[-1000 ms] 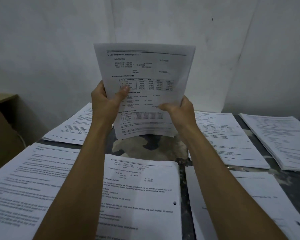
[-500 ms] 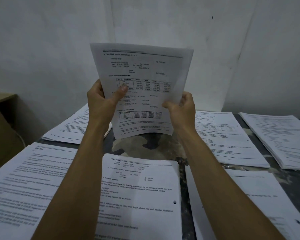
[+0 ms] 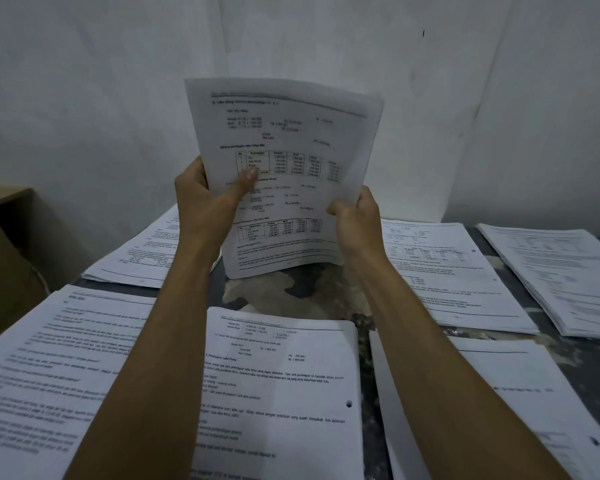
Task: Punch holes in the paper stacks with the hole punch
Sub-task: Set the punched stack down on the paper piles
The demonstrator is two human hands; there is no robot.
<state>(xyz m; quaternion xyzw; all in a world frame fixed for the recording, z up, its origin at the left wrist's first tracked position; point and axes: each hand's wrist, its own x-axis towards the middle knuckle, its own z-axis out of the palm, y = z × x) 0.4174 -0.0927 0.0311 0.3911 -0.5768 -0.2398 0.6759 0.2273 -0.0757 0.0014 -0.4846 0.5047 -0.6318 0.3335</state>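
I hold a printed paper stack (image 3: 284,140) upright above the table. My left hand (image 3: 205,199) grips its left edge with the thumb across the front page. My right hand (image 3: 355,220) grips its right edge lower down. The stack tilts a little to the left and its lower edge hangs just above the table. Below it lies a stack with a punched hole (image 3: 284,382) near its right edge. No hole punch is in view.
Several more paper stacks lie on the dark mottled table (image 3: 291,292): front left (image 3: 49,358), back left (image 3: 146,258), back right (image 3: 444,271), far right (image 3: 561,271) and front right (image 3: 499,403). A brown cabinet (image 3: 4,258) stands at the left. A white wall rises behind.
The held stack has tilted slightly to the left and both hands have shifted their grip along its edges. The stacks on the table have not moved.
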